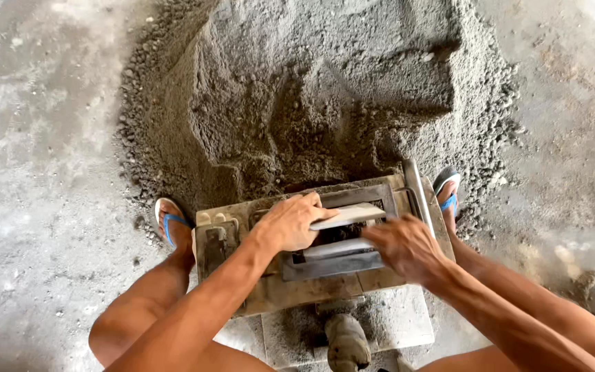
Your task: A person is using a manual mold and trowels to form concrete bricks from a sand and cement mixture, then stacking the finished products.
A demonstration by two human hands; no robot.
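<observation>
Hands work over the metal mould (342, 265), our landmark. We keep the left hand (290, 224) curled around a pale flat plate (349, 215) at the mould's top opening; the plate's long axis runs left to right. Our right hand (401, 246), fingers bent, presses a second plate (339, 248) just nearer us. Beyond the mould lies the grey mix pile (311, 89).

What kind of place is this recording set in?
Probably a small block-making yard: a heap of grey sand-cement mix on a bare concrete floor, with both hands working a mould press.
</observation>
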